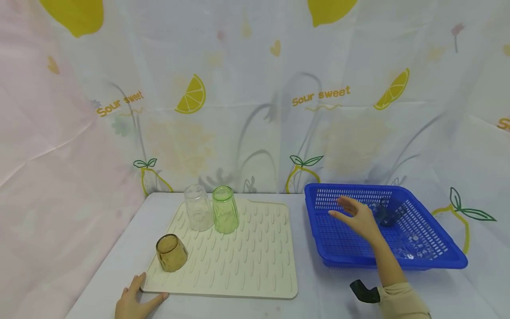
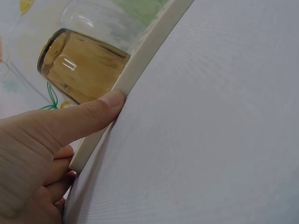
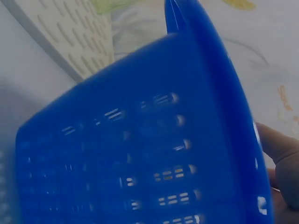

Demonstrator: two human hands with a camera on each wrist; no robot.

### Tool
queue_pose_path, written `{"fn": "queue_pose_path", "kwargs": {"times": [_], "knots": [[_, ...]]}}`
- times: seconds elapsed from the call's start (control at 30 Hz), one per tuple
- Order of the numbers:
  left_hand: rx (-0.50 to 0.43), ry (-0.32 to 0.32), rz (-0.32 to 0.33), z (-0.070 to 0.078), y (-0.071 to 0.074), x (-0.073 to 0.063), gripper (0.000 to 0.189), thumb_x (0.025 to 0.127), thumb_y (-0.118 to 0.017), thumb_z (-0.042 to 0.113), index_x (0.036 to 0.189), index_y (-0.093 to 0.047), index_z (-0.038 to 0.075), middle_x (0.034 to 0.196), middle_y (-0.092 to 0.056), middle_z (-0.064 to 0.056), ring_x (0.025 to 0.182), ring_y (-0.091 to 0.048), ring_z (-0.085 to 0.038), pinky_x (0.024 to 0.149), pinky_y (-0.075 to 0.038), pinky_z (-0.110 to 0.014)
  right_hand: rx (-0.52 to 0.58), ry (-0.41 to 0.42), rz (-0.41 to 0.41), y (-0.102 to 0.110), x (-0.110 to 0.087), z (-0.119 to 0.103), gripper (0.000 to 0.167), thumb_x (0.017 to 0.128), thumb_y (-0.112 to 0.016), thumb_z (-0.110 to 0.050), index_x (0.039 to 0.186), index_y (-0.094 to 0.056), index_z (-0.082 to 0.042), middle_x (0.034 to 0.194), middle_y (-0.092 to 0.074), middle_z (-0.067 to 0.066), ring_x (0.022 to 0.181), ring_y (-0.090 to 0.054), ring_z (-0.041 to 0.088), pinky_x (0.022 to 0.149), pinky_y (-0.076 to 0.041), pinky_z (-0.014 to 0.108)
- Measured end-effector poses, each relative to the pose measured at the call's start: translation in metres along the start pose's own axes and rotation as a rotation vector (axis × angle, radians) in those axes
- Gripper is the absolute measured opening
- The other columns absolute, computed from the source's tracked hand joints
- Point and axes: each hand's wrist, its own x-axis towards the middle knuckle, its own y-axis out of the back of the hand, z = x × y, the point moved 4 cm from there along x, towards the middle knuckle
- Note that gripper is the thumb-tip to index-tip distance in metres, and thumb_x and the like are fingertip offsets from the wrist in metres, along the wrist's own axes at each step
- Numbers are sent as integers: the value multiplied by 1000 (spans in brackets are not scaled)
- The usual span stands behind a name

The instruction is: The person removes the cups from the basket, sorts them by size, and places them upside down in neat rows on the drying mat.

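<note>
My left hand (image 1: 135, 301) touches the front left corner of a cream drying mat (image 1: 255, 266). In the left wrist view its thumb (image 2: 100, 109) lies along the mat's front edge, and the other fingers are partly hidden at the corner. Upside down near that corner stands an amber glass (image 1: 172, 253). Farther back are a clear glass (image 1: 199, 208) and a green glass (image 1: 226, 210), side by side, also upside down. Over the blue basket (image 1: 386, 264) hangs my right hand (image 1: 360, 219), its fingers apart and nothing in it.
Inside the basket, a dark bluish glass (image 1: 385, 213) lies toward the back and clear glassware (image 1: 414, 248) toward the front right. A lemon-print cloth (image 1: 239, 110) hangs behind the table. White table surface (image 1: 311, 283) shows between the mat and the basket.
</note>
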Motion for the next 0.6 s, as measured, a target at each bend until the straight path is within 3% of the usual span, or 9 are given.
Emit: {"fn": "queue_pose_path", "kwargs": {"times": [0.6], "knots": [[7, 1, 11, 0, 0, -1, 102, 74, -75, 46, 138, -26, -17, 141, -14, -39, 127, -15, -63, 104, -15, -71, -68, -45, -5, 59, 20, 13, 69, 93, -59, -28, 140, -30, 13, 135, -41, 35, 123, -41, 50, 98, -39, 61]]}}
